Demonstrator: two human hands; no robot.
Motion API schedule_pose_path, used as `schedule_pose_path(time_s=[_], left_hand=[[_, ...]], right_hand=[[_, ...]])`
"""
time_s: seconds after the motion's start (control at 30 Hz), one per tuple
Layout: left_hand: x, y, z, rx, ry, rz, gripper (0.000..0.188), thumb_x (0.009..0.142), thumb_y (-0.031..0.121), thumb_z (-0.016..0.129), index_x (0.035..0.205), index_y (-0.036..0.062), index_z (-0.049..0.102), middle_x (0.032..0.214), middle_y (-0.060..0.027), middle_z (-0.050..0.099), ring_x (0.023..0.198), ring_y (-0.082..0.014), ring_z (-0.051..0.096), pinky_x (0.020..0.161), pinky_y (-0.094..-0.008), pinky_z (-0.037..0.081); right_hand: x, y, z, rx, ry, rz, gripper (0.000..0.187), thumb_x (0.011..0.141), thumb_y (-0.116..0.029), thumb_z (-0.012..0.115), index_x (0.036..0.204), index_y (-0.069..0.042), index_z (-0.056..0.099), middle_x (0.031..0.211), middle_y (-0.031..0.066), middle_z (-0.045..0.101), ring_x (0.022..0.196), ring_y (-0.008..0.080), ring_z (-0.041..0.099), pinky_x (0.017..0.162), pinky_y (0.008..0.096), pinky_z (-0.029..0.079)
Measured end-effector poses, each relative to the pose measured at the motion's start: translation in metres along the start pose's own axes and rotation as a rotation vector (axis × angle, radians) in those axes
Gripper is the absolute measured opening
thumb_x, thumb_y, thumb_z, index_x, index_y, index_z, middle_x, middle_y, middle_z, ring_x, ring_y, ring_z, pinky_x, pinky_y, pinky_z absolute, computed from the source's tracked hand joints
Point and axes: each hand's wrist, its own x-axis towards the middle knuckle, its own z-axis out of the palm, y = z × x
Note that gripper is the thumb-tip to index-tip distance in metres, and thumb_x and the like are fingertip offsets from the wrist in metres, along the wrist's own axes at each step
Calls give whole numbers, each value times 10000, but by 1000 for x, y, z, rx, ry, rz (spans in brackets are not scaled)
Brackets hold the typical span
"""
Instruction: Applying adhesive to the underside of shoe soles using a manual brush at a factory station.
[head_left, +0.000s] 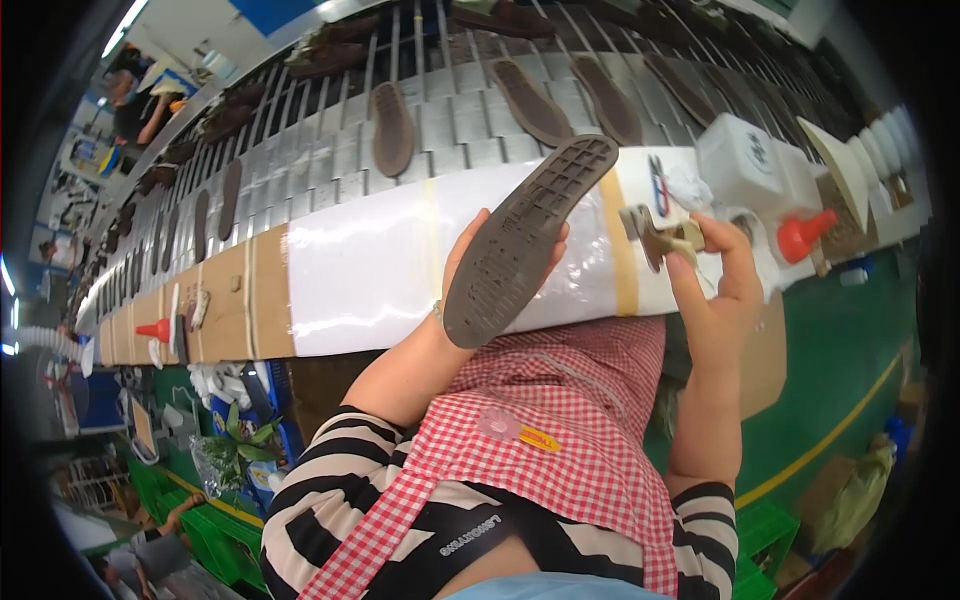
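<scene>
My left hand (457, 255) holds a dark brown shoe sole (520, 235) from beneath, tilted above the white-covered bench, its fingers wrapped round both edges. The sole's patterned face is turned up, with a grid of hollows in its upper part. To the right of the sole, my right hand (722, 275) is closed, thumb and fingers pinching a small beige and brown tool (655, 238). It looks like a short brush, but its exact kind is unclear. The tool is apart from the sole.
Beyond the bench (370, 265), a slatted metal conveyor (450, 130) carries several soles (392, 130) and dark shoes. At right stand a white plastic container (738, 160), a red nozzle-shaped cap (803, 236) and a red-and-blue hand tool (659, 187). Other people work at far left.
</scene>
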Motion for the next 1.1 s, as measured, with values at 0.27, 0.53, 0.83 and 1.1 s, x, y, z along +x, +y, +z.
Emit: schedule_pose_path(time_s=[0.27,0.53,0.83,1.1], left_hand=[[-17,55,13,-49,-231,289,439,1059,173,465,1401,-102,468,1437,-255,512,1316,-343,554,1100,-405,522],[-43,126,20,-54,-261,467,491,1076,239,379,1413,-111,449,1444,-289,493,1351,-409,501,1131,-479,474],[-29,279,-2,445,292,639,514,1066,343,394,1403,-32,493,1393,-238,561,1265,-437,554,1075,-562,468],[-56,440,-31,1240,1093,1416,351,961,251,633,1256,60,636,1098,-99,680,1004,-209,662,849,-352,541]], right_hand=[[-22,16,54,235,-278,98,408,765,-31,788,1154,-10,666,1015,75,628,930,175,588,879,304,479],[-46,54,127,738,-541,500,367,859,-48,769,1198,13,640,1037,41,662,968,115,601,893,276,486],[-59,63,106,793,-573,567,390,903,11,707,1270,31,576,1086,55,647,992,126,621,856,252,499],[-61,83,120,728,-541,513,450,903,-218,734,1245,21,566,1036,114,672,938,224,669,862,371,532]])
